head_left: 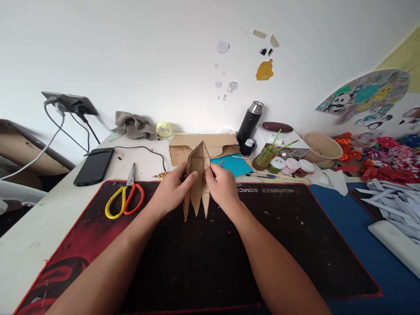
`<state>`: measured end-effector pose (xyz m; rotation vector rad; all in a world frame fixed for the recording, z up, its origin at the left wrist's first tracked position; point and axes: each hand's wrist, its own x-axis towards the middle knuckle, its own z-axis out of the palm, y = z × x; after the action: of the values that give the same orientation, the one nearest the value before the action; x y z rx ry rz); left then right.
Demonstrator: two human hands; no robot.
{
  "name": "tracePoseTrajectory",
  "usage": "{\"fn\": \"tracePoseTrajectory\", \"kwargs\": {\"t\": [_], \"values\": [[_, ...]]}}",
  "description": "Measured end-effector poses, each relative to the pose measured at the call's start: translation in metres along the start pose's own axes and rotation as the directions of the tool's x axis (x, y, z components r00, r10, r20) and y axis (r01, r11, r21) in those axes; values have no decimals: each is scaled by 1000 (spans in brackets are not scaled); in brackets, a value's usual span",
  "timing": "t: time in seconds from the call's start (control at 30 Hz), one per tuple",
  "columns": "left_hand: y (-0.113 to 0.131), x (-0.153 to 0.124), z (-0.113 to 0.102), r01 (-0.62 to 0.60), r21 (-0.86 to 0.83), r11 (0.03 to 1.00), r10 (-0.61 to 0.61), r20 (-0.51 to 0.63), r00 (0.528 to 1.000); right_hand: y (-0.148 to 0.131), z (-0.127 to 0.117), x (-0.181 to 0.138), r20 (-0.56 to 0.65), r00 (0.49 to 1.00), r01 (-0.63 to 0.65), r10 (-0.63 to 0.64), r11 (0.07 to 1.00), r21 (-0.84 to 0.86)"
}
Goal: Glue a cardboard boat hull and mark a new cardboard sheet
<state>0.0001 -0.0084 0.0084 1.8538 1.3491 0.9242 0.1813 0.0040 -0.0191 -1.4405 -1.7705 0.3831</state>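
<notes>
A folded piece of brown cardboard (197, 179) with pointed ends stands upright between my hands, over the black mat (210, 262). My left hand (175, 187) grips its left panel, thumb lying across the inner face. On the other side my right hand (222, 183) pinches the right edge between thumb and fingers. Several tapering points hang below the hands. Left of my left hand lie scissors (126, 197) with one yellow and one red handle, blades pointing away. Just behind the held piece are a cardboard box-like piece (213, 140) and a blue sheet (234, 166).
A phone (94, 166) and a cable lie at the left. Along the wall are a grey cloth (136, 125), tape roll (163, 129), black flask (251, 121), a jar with brushes (262, 157) and paint pots (292, 166). White paper strips (392, 205) are piled at the right.
</notes>
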Motion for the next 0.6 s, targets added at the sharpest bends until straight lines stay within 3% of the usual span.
{"fn": "tracePoseTrajectory", "kwargs": {"t": [0.17,0.37,0.6], "values": [[-6,1,9,27,116,993,-19,-64,998,-1,5,-3,-8,1000,24,-24,999,-42],[-6,1,16,20,132,991,-6,-109,994,1,10,-3,-36,998,45,-47,998,-48],[-10,0,17,0,164,986,18,-109,994,-1,2,-2,2,1000,2,-2,998,64]]}}
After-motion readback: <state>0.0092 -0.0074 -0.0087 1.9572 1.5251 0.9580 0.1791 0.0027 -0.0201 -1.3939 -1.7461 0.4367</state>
